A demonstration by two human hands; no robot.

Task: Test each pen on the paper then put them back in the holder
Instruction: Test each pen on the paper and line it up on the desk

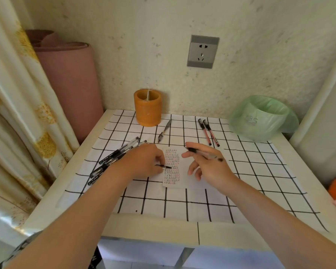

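Head view shows the testing step: the left hand (pixel 144 162) pinches what seems a cap (pixel 164 166) over the paper (pixel 173 177), the right hand (pixel 208 166) grips a pen (pixel 204 154) between two fingers, and next this pen must be capped, then dropped in the holder (pixel 147 108) far back on the surface (pixel 153 228).

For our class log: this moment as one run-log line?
left hand pinches thin black piece over paper; right hand holds pen; holder shows no pens

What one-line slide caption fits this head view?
Left hand pinches a pen against the paper; right hand holds another pen; orange holder stands behind.
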